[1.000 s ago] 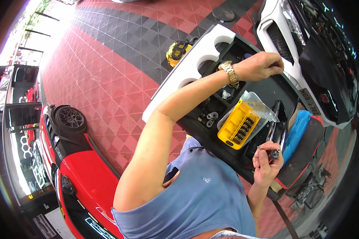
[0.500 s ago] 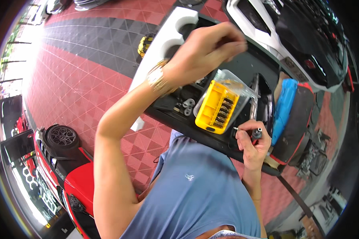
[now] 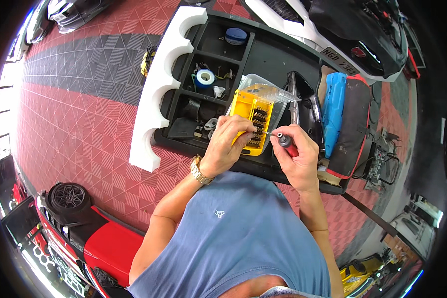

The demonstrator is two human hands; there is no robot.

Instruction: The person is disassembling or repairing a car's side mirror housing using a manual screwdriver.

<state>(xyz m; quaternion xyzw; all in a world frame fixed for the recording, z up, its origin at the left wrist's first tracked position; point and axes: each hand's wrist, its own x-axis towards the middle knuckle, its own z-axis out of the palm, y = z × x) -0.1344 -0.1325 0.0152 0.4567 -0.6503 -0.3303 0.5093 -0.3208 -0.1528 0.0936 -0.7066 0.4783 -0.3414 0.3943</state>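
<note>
Bit case (image 3: 242, 105): corner hidden | left hand (image 3: 227, 141): pinch unclear | right hand (image 3: 304, 158): gripping red screwdriver (image 3: 286, 142)

A plate (image 3: 339, 60) on the white car (image 3: 307, 31) — upper right — bears dark characters. A pale emblem (image 3: 219, 213) marks the shirt (image 3: 253, 223), lower centre.

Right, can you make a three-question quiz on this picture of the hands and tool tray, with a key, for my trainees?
1. Multiple choice: what is in the right hand?
a) a hammer
b) a red-handled driver
c) a roll of tape

2. True or false: the gold watch is on the right wrist.

3. Fill the gap: the fingers of the left hand are at the bits in a ____ case.

Key:
1. b
2. False; it is on the left wrist.
3. yellow
</note>
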